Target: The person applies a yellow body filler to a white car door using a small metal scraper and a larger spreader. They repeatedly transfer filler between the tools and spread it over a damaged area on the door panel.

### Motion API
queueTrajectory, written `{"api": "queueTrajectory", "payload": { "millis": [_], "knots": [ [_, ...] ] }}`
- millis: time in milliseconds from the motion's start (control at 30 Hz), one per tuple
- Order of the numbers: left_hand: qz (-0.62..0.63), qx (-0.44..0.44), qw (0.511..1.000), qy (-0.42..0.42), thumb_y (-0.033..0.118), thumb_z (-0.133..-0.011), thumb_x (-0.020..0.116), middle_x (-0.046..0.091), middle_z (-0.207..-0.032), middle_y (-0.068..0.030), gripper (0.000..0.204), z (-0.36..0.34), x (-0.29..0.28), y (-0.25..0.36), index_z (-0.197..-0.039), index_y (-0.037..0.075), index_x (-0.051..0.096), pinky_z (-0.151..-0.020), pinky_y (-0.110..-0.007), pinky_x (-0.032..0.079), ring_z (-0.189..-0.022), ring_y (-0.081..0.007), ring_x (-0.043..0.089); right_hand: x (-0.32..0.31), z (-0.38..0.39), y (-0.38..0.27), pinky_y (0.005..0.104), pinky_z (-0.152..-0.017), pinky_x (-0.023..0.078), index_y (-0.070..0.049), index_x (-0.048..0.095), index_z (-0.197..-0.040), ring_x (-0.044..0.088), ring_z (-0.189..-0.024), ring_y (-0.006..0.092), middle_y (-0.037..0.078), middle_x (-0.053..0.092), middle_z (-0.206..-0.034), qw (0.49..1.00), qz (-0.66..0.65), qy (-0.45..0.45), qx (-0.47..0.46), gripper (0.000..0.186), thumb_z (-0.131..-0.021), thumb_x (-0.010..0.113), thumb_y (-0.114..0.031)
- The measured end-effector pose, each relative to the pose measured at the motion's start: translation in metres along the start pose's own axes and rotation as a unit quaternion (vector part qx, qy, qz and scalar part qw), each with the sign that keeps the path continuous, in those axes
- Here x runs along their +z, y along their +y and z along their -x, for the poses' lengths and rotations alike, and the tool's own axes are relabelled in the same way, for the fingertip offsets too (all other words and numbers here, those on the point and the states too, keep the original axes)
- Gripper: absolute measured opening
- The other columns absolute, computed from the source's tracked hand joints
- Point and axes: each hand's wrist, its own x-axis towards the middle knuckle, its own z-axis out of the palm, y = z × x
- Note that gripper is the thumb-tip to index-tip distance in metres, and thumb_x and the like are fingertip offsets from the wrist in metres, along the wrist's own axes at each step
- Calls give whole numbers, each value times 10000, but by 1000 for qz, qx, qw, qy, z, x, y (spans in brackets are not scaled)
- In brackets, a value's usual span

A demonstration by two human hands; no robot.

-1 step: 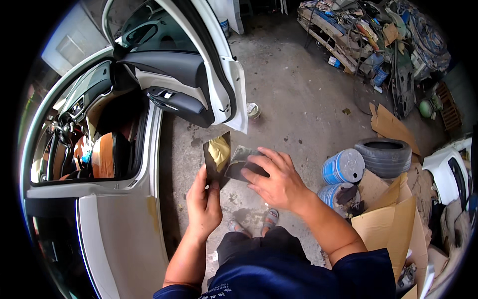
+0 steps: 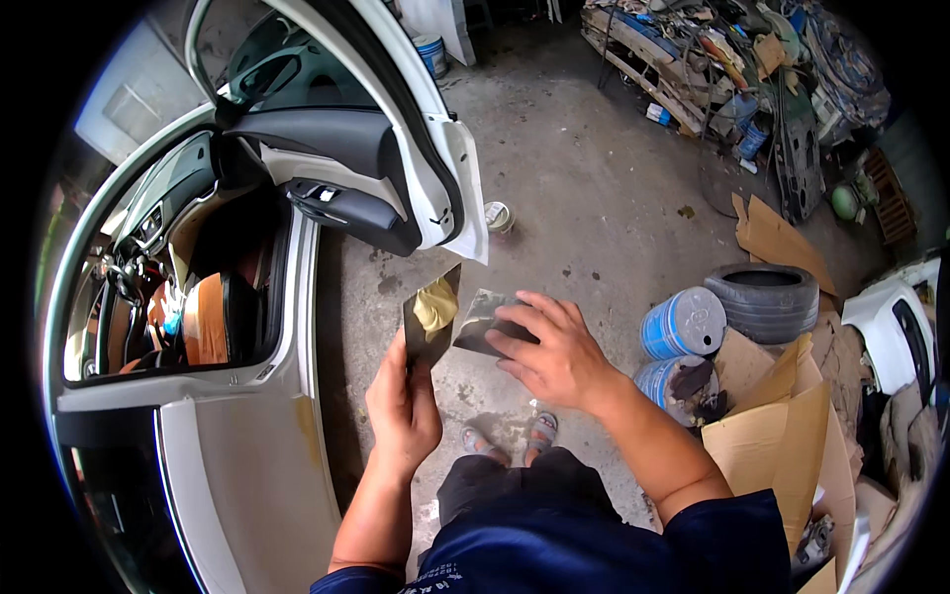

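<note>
My left hand [image 2: 404,408] is closed on the lower end of a thin dark spreader plate [image 2: 426,346], thumb in front. A lump of yellow putty [image 2: 435,306] sits on the plate's upper part. In my right hand [image 2: 566,364] is a second flat grey spreader [image 2: 479,313], its fingers pressed along the face. The two plates are close together, with a narrow gap between them. To my left stands a light-coloured car [image 2: 252,475], and a tan-yellow patch [image 2: 309,433] shows along its panel edge.
The car's front door [image 2: 351,213] hangs open ahead on the left. An open tub [image 2: 499,218] stands near its tip. At right are blue-grey drums [image 2: 683,325], a tyre [image 2: 764,297] and cardboard [image 2: 772,441]. A scrap heap [image 2: 732,79] lies farther back.
The right-hand spreader has moved slightly right, away from the left plate. The putty looks rounder and less drawn out. The whole view has shifted a little.
</note>
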Motion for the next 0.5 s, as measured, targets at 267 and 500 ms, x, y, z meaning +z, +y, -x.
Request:
{"api": "queueTrajectory", "payload": {
  "millis": [267, 500],
  "knots": [
    [382, -171, 908, -30, -104, -905, 434, 523, -1330, -128, 478, -39, 18, -86, -1377, -33, 404, -1064, -326, 347, -1235, -198, 493, 19, 43, 108, 320, -867, 492, -23, 576, -1209, 587, -1024, 172, 101, 624, -1125, 726, -564, 136, 369, 348, -938, 609, -239],
    [460, -328, 824, -34, -86, -782, 441, 622, -1166, -112, 466, -76, 50, -121, -1242, -49, 501, -963, -279, 409, -1077, -163, 583, 5, 52, 168, 336, -825, 510, 19, 521, -1223, 608, -970, 198, 144, 628, -1097, 642, -606, 202, 423, 350, -969, 531, -221]
  ]
}}
